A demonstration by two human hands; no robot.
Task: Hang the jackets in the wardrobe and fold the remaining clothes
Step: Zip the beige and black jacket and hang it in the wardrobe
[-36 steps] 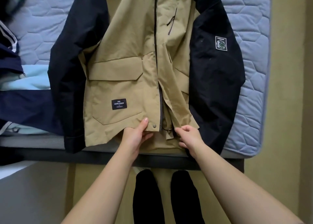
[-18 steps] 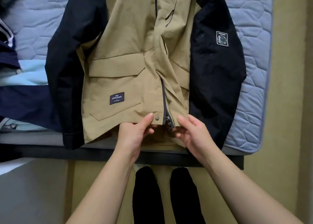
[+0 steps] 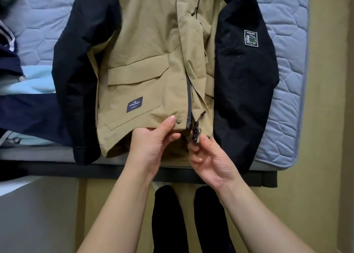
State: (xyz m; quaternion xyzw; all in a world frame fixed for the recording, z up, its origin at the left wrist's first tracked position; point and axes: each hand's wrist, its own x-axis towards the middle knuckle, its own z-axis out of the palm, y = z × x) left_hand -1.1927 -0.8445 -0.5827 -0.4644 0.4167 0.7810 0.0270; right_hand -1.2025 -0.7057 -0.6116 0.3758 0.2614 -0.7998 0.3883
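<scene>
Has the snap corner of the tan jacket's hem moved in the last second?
Yes. The snap corner of the tan jacket, pinched by the left hand, now sits farther up from the near edge of the mattress.

A pale blue quilted mattress lies before me on a dark bed frame. Below its edge, my black socks stand side by side on the yellowish floor. A grey surface sits at lower left.
</scene>
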